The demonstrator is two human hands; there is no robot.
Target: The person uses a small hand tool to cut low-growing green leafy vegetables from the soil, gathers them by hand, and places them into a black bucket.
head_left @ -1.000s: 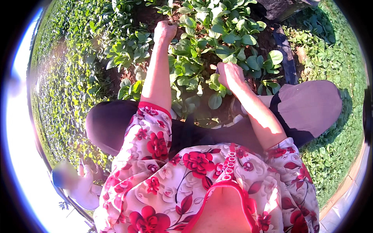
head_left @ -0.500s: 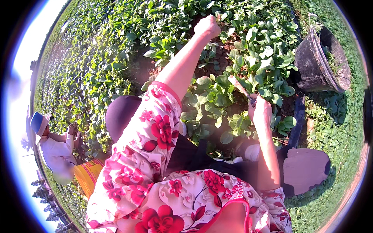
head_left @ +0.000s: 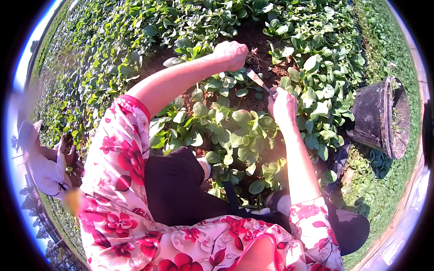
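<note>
My left hand (head_left: pixel 231 55) is a closed fist over a bare patch of soil among the leafy plants. Whatever its fingers hold is hidden; thin root-like strands (head_left: pixel 257 56) show just beside it. Lower and to the right, my right hand (head_left: pixel 282 105) grips a small hand tool with a narrow flat blade (head_left: pixel 257 80). The blade points up and left toward the left fist, not touching it. Low green leafy plants (head_left: pixel 244 131) grow below the two hands, close to my legs.
A black bucket (head_left: pixel 370 115) lies tilted on the right, with some greenery in its mouth. Dense leafy plants (head_left: pixel 321 67) stand between it and my right hand. At the far left a person in white (head_left: pixel 47 171) bends over the plants.
The right hand has moved up and left with the tool, bringing the blade close to the left fist. My left fist sits slightly lower and further left. The view has shifted.
</note>
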